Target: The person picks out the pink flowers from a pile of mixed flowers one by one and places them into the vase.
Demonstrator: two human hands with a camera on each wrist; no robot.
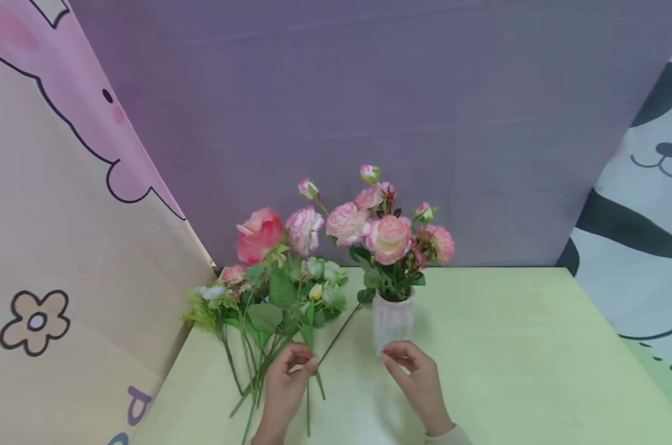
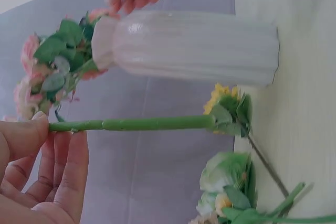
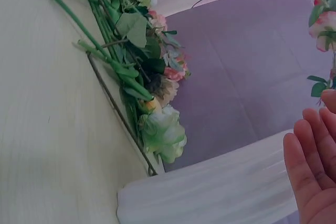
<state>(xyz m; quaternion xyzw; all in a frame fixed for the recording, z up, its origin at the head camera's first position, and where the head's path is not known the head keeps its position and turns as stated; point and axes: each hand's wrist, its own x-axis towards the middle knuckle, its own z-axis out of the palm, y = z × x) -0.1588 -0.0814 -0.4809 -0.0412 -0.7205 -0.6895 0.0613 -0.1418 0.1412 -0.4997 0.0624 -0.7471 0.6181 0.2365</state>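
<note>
My left hand (image 1: 284, 384) pinches a thick green flower stem (image 2: 152, 124) between thumb and fingertips, over the front of the table. In the left wrist view, the stem's cut end points down toward the table. Which bloom tops this stem is hidden among the others in the head view. My right hand (image 1: 418, 378) is in front of the white ribbed vase (image 1: 392, 324), its fingers relaxed and nothing in them. The vase stands upright and holds several pink-and-cream roses (image 1: 388, 239) with buds and green leaves.
Left of the vase lies a heap of artificial flowers: a large coral-red bloom (image 1: 260, 236), green-white blooms (image 1: 333, 295) and crossing stems (image 1: 228, 357). One thin dark stem (image 1: 338, 334) slants toward the vase. A purple backdrop (image 1: 341, 93) stands behind the pale table (image 1: 514, 358).
</note>
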